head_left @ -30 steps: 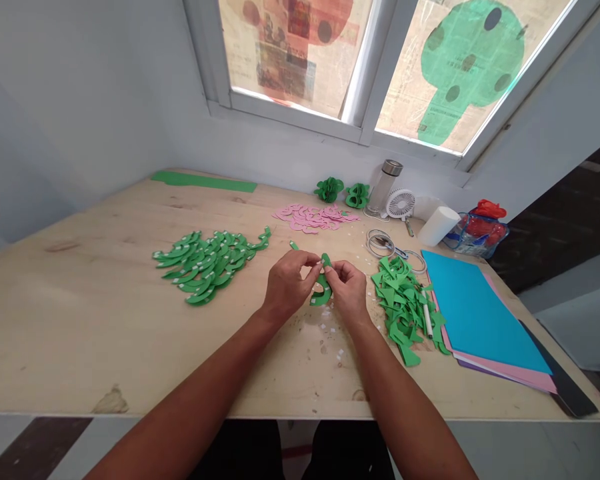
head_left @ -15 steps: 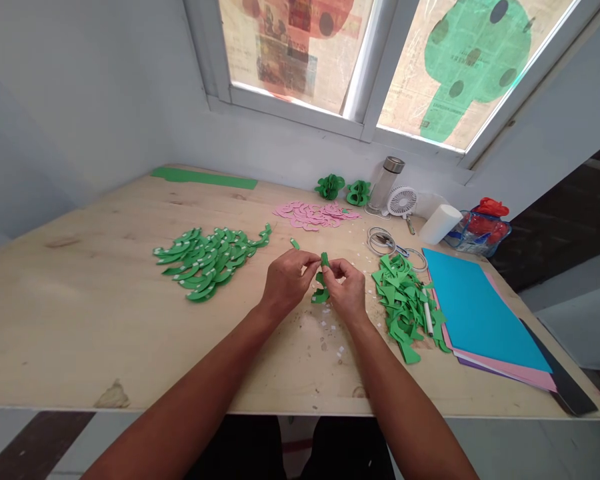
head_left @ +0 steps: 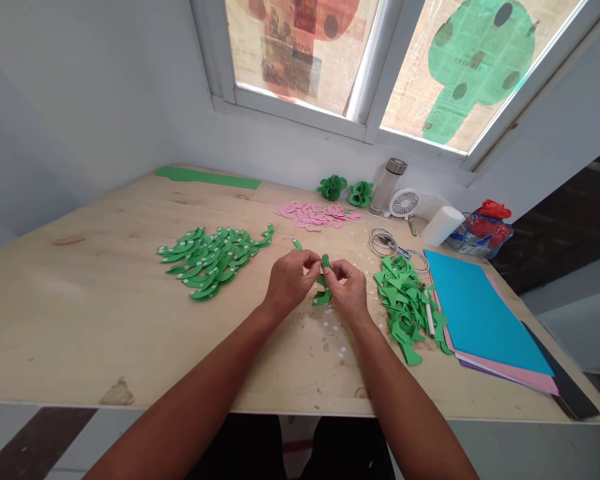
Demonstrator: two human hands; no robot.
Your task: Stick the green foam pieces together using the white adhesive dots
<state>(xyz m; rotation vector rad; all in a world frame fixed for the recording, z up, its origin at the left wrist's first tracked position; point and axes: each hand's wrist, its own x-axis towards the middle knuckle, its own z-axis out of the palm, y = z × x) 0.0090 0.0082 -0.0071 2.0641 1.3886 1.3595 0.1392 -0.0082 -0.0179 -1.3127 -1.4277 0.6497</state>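
Note:
In the middle of the table my right hand (head_left: pixel 349 290) grips a curved green craft piece (head_left: pixel 325 261), its upper end sticking up between thumb and fingers. My left hand (head_left: pixel 290 279) is closed in a pinch right at the left edge of that piece; what lies between those fingertips is too small to make out. Under the hands lie more curved green pieces (head_left: pixel 322 297), partly covered by the fingers. One small green piece with a white end (head_left: pixel 297 244) rests just beyond my left hand. To the left spreads a pile of green crescents (head_left: pixel 215 260) with white squares on them.
Green offcuts (head_left: pixel 405 303) with a white pen (head_left: pixel 429 315) lie right of my hands, beside tape rolls (head_left: pixel 381 241) and coloured sheets (head_left: pixel 485 310). Behind are pink cutouts (head_left: pixel 317 215), two green paper balls (head_left: pixel 333 187), a bottle (head_left: pixel 387 187) and a small fan (head_left: pixel 404 202).
The whole view has shifted slightly, with the table things a little further right in the picture. Both hands keep nearly the same pose at the green piece.

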